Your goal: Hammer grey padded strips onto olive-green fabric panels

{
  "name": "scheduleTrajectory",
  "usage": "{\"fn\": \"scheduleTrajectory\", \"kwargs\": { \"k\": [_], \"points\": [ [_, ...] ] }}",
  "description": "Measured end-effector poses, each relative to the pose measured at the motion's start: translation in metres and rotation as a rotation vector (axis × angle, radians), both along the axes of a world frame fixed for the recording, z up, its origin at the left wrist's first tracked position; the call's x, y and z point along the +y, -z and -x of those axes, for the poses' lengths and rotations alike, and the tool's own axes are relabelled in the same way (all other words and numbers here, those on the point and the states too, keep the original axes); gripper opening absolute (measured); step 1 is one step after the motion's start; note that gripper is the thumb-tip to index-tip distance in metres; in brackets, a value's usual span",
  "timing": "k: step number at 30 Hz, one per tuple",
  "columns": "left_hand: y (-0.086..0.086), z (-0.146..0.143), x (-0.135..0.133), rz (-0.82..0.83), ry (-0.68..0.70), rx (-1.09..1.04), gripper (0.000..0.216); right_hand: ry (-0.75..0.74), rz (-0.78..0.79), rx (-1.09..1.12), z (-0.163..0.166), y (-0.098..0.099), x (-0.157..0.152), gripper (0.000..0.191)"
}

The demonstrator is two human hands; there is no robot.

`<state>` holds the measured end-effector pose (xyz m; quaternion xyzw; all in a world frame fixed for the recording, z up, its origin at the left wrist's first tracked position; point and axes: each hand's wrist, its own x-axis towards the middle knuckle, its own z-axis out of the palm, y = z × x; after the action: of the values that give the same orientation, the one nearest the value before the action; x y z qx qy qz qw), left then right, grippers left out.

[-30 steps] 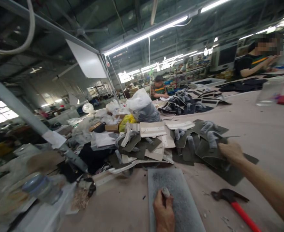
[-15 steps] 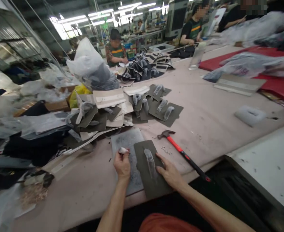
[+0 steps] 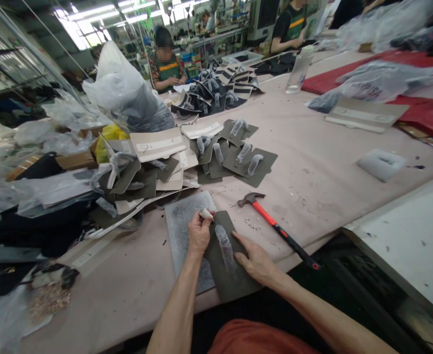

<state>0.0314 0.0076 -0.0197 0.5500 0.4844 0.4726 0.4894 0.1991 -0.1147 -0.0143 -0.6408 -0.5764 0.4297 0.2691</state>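
Observation:
My left hand (image 3: 198, 234) is closed around a small white-tipped tool (image 3: 206, 214), held over the top edge of a dark olive flat piece (image 3: 226, 275). That piece has a clear plastic-wrapped strip (image 3: 225, 248) down its middle and lies partly on a grey pad (image 3: 181, 223). My right hand (image 3: 255, 259) rests flat on the olive piece, fingers stretched out, pressing its right side. A hammer with a red and black handle (image 3: 275, 227) lies on the table just right of the piece.
A heap of olive and beige flat pieces (image 3: 201, 152) sits behind the pad. Plastic bags (image 3: 124, 96) and boxes crowd the left. A clear bottle (image 3: 296, 73), red cloth (image 3: 422, 123) and a white foam block (image 3: 381, 164) lie to the right. Other people (image 3: 164, 61) work at the far end.
My right hand pulled an olive piece from the heap onto the grey pad. Since then my left hand moved right, bringing the white-tipped tool to the piece's top edge.

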Motion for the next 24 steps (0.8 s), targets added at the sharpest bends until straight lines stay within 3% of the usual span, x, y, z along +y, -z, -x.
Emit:
{"fn": "scheduleTrajectory", "kwargs": {
  "k": [4, 8, 11, 15, 18, 22, 24],
  "points": [
    [-0.002, 0.004, -0.001, -0.013, 0.028, 0.093, 0.02, 0.13, -0.109, -0.098, -0.019, -0.008, 0.005, 0.054],
    [-0.005, 0.002, -0.001, -0.028, 0.039, 0.149, 0.018, 0.312, -0.325, -0.467, -0.065, -0.008, 0.013, 0.045],
    [-0.008, 0.0, -0.002, -0.044, 0.029, 0.187, 0.017, 0.282, -0.271, -0.714, -0.098, 0.0, 0.015, 0.041],
    [-0.012, -0.004, -0.005, -0.06, 0.008, 0.234, 0.017, 0.174, -0.105, -0.753, -0.116, 0.006, 0.015, 0.029],
    [-0.01, -0.006, -0.007, -0.086, -0.001, 0.252, 0.017, 0.229, 0.084, -0.534, -0.113, -0.002, 0.019, 0.016],
    [-0.006, -0.007, -0.009, -0.154, 0.006, 0.297, 0.018, 0.322, 0.456, 0.296, -0.098, -0.028, 0.025, 0.01],
    [-0.004, -0.006, -0.01, -0.176, 0.029, 0.306, 0.019, 0.362, 0.548, 0.574, -0.086, -0.045, 0.026, 0.012]
  ]
}}
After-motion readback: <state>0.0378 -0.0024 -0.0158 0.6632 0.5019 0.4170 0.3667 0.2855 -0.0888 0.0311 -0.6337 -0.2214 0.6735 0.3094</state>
